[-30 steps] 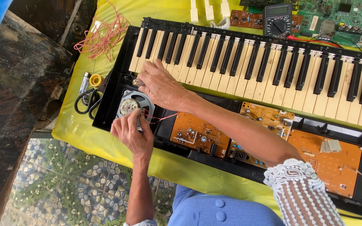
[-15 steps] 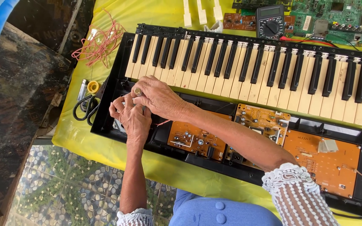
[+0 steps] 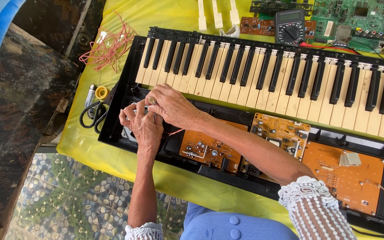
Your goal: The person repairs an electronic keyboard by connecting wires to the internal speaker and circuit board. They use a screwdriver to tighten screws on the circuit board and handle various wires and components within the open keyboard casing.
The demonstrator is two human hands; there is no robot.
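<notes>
An opened black electronic keyboard (image 3: 112, 120) lies on a yellow cloth, its white and black keys (image 3: 263, 84) along the far side. My left hand (image 3: 141, 126) and my right hand (image 3: 170, 106) meet over the case's left end, covering a small round speaker; only its silver edge (image 3: 127, 133) shows. My left fingers curl around the speaker. My right fingertips press down beside them, and their grip is hidden. A thin red wire (image 3: 176, 131) runs from under the hands toward an orange circuit board (image 3: 210, 149).
More orange boards (image 3: 347, 178) fill the case to the right. Black scissors (image 3: 92, 115), a yellow tape roll (image 3: 101, 92) and tangled pink wire (image 3: 110, 44) lie left of the keyboard. A multimeter (image 3: 290, 26), green board (image 3: 356, 20) and loose white keys (image 3: 218, 15) sit behind. Pebbled floor (image 3: 67, 200) lies below.
A second ago the speaker was exposed, with my left hand at its edge and my right hand above it. Both hands have closed together over it, hiding it.
</notes>
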